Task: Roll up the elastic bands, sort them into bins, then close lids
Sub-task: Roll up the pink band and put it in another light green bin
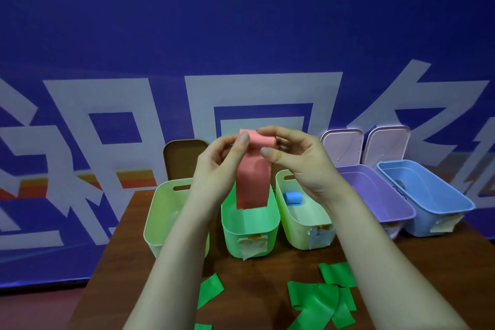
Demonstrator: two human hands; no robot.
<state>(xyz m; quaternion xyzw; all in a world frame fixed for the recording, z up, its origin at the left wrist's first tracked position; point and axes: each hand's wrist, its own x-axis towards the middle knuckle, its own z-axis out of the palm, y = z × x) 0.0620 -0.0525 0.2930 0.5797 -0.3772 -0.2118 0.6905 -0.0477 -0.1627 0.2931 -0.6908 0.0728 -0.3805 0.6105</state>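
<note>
A pink elastic band [254, 179] hangs in the air above the middle green bin [250, 233], its top end partly rolled. My left hand [219, 166] pinches the roll's left side and my right hand [297, 161] pinches its right side. A rolled blue band [293, 198] lies in the right green bin [300, 225]. The left green bin [160, 217] stands beside my left forearm. A purple bin [385, 201] and a blue bin [428, 195] stand to the right with lids [342, 147] raised. Loose green bands [324, 300] lie on the table near me.
The brown wooden table [281, 268] carries the row of bins, each with a paper label on its front. A brown lid [182, 158] leans behind the green bins. A blue wall with white lettering [241, 35] rises just behind the table.
</note>
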